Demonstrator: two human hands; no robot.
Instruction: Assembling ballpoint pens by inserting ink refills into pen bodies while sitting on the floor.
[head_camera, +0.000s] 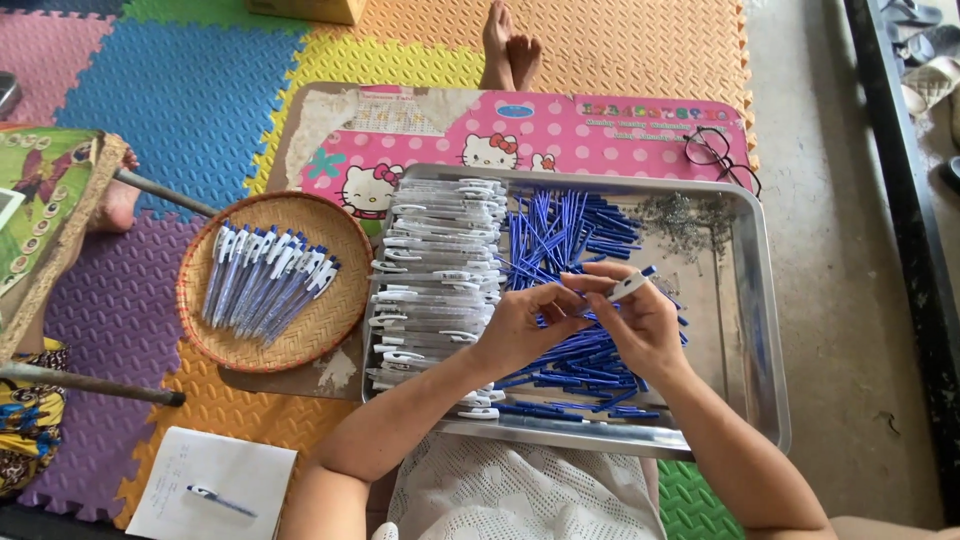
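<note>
- two bare hands are held together over a shallow rectangular steel tray (765, 330); the left hand (520, 325) is curled, and whether anything is pinched in it cannot be told.
- a white pen barrel with a blue tip (630, 285) is grasped in the right hand (645, 325), above the tray's middle.
- a row of white pen barrels (440, 270) is stacked in the tray's left part, partly hidden by the left forearm.
- a heap of thin blue refills (570, 235) is covered in part by both hands.
- a small pile of grey metal springs (690, 215) is too fine to be made out singly.
- finished pens are laid in a round woven basket (330, 330).
</note>
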